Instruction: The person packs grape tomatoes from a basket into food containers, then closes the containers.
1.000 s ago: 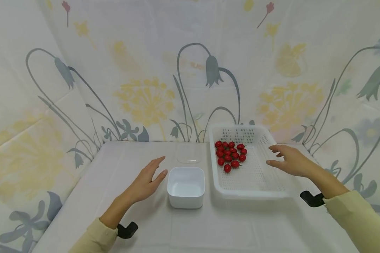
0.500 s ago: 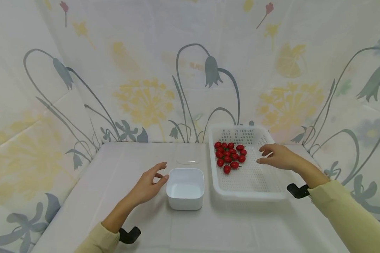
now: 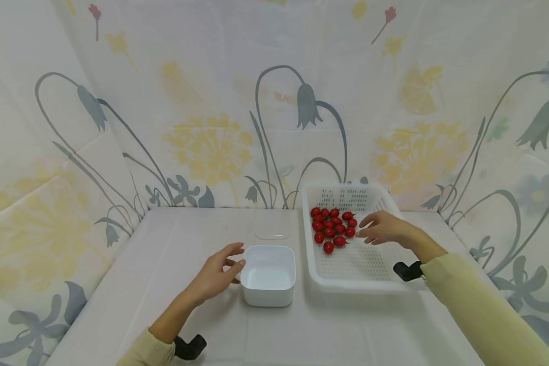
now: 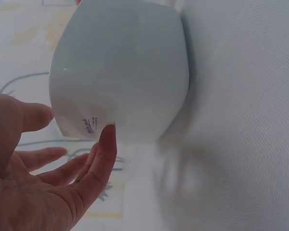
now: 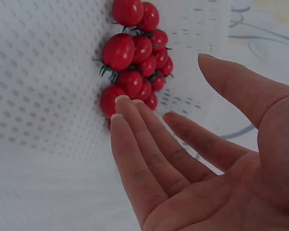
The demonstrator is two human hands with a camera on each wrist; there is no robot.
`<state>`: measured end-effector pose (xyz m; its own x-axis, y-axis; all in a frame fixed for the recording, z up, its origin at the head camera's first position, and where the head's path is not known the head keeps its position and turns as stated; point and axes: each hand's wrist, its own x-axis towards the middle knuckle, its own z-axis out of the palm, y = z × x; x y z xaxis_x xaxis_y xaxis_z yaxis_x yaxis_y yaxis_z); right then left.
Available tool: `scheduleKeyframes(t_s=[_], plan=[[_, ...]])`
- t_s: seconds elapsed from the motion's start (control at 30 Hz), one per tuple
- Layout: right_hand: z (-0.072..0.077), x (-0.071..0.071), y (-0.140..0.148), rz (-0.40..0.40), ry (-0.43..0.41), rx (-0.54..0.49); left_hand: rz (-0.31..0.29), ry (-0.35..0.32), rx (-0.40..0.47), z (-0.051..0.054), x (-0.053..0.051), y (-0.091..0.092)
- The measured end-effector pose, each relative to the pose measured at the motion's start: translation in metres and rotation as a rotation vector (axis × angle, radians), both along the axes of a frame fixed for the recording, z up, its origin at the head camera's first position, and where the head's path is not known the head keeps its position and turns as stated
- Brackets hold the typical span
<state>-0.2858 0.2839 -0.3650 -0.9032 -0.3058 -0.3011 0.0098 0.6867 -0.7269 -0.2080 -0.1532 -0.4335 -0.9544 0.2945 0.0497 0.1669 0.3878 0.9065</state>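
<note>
Nearby, left of the white container (image 3: pixel 269 296), a left hand (image 3: pixel 217 272) with loosely bent, parted fingers, contact unclear. Farther, in the basket (image 3: pixel 361 286), tomatoes (image 3: pixel 329 232) just left of a right hand (image 3: pixel 384 227), nearer than the left, fingers nearly straight, seemingly empty; undersides hidden. Beyond, a clear flat piece (image 3: pixel 272 235), barely discernible.

We see red tomatoes (image 3: pixel 329 232) with green stems (image 5: pixel 104 70), a white basket (image 3: pixel 357 286) patterned with rows of holes, a white box (image 3: pixel 268 296) with dark lettering (image 4: pixel 90 126), a white counter (image 3: pixel 311 335), pale yellow sleeves (image 3: pixel 476 300), and a whitish backdrop (image 3: pixel 201 76) printed with grey-blue drooping flowers (image 3: pixel 307 104), yellow blooms (image 3: pixel 215 144) and pink blossoms (image 3: pixel 390 13).
</note>
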Motion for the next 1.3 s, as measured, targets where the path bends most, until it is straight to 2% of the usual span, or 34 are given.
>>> scheduleKeyframes(t_s=[0.3,0.57,0.83,1.0,1.3], plan=[[-0.019,-0.011,-0.017,-0.052,-0.131,-0.098,-0.009,-0.024,0.008,-0.004,0.0,0.001],[-0.034,-0.019,-0.034,-0.059,-0.185,-0.121,-0.006,-0.032,0.005,-0.008,-0.001,0.003],[-0.048,-0.023,-0.048,-0.046,-0.174,-0.093,-0.049,-0.04,0.039,-0.009,-0.001,0.003],[-0.053,-0.026,-0.056,-0.062,-0.141,-0.039,-0.045,-0.049,0.046,-0.009,-0.001,0.003],[-0.056,-0.029,-0.067,-0.042,-0.082,0.01,-0.041,-0.052,0.051,-0.008,-0.001,0.002]])
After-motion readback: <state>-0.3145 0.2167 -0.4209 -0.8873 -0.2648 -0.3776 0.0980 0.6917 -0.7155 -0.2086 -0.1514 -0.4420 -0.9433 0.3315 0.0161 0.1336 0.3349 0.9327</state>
